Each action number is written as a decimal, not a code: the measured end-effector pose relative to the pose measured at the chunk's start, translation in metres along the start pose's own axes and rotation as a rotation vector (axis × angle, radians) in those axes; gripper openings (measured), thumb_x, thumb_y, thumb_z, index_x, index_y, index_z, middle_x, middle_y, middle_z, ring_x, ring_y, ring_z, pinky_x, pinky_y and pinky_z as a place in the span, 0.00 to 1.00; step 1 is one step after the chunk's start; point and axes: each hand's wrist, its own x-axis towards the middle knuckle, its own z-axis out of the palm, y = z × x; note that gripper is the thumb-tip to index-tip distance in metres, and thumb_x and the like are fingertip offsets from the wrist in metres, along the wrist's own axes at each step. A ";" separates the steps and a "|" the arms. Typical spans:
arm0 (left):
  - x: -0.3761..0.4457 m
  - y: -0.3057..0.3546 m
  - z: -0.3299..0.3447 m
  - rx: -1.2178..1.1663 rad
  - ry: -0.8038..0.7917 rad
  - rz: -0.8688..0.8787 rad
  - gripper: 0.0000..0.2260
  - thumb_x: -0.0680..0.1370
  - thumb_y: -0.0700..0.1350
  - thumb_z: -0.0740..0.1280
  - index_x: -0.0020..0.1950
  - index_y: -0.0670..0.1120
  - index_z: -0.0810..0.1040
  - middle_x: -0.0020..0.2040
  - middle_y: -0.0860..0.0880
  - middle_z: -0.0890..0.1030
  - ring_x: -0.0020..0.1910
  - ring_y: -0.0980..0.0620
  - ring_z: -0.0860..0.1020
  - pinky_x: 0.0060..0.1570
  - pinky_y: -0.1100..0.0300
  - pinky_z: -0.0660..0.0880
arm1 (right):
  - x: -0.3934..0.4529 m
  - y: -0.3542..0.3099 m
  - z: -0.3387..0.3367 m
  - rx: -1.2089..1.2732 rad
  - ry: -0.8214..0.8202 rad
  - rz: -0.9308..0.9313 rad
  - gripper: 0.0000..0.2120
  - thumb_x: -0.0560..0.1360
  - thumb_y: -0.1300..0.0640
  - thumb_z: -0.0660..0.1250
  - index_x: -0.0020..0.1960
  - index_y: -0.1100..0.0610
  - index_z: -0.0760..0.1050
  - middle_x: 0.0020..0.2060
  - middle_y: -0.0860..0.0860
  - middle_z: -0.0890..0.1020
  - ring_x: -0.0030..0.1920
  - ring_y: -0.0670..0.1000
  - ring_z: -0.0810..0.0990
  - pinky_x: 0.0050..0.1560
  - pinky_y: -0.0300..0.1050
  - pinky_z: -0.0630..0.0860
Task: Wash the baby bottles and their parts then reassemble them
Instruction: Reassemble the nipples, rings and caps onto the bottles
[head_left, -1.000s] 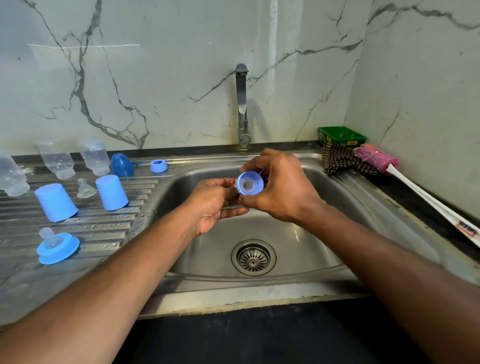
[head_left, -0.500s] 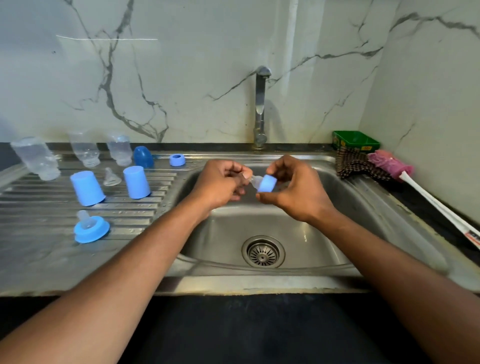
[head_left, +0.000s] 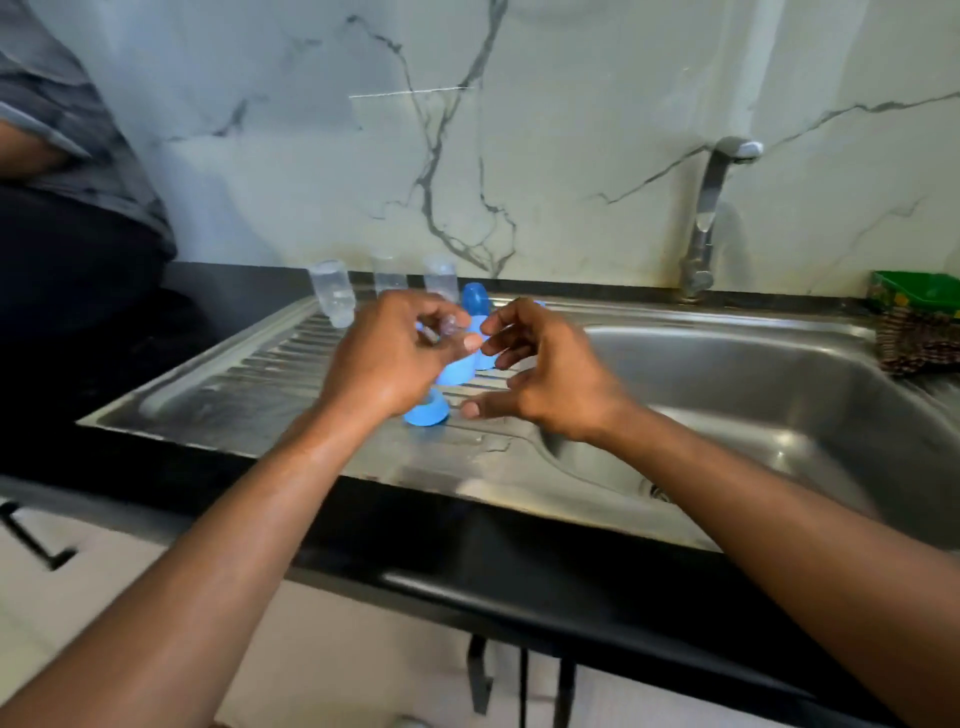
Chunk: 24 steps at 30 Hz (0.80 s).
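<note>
The marble wall is smooth and pale with dark grey veins. At the left edge a second person's grey sleeve is cut off by the frame. The black bench carries a stainless steel sink; its basin runs out of frame on the right and only a sliver of the drain shows behind the right forearm. The ribbed draining board gleams wet and is partly covered by both hands. A curved chrome tap stands at the back rim. A green tub over a checked cloth is cropped at the right edge.

Three clear plastic bottles, cylindrical, stand at the back of the draining board; the middle and right ones are half hidden by the left hand. A rounded blue cap pokes up behind the fingers, and a blue collar ring lies on the board, its left part covered by the left hand. More blue pieces between the hands are blurred, too much to name.

The left hand pinches a small clear nipple between thumb and fingertips above the board; motion blur smears its shape. The right hand hangs just beside it, fingers loosely curled and apart, holding nothing that can be made out.
</note>
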 end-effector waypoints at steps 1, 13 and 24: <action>-0.003 -0.011 -0.019 0.064 0.020 -0.014 0.09 0.70 0.51 0.78 0.48 0.50 0.85 0.42 0.56 0.84 0.40 0.53 0.83 0.47 0.50 0.81 | 0.004 -0.003 0.010 -0.077 -0.030 -0.022 0.28 0.59 0.55 0.85 0.53 0.52 0.75 0.47 0.47 0.80 0.45 0.47 0.78 0.46 0.43 0.79; -0.010 -0.083 -0.028 0.132 -0.037 -0.306 0.13 0.69 0.50 0.79 0.50 0.50 0.82 0.47 0.55 0.82 0.49 0.54 0.81 0.49 0.59 0.76 | 0.015 0.017 0.012 -0.312 -0.075 0.031 0.11 0.68 0.53 0.79 0.46 0.52 0.80 0.43 0.44 0.80 0.46 0.45 0.77 0.44 0.38 0.72; 0.125 -0.034 0.066 0.510 -0.204 -0.306 0.16 0.75 0.51 0.69 0.61 0.48 0.78 0.61 0.47 0.80 0.60 0.44 0.78 0.60 0.52 0.73 | 0.064 0.082 -0.043 -0.578 -0.048 0.146 0.07 0.71 0.56 0.73 0.40 0.46 0.76 0.44 0.46 0.79 0.46 0.50 0.79 0.48 0.46 0.76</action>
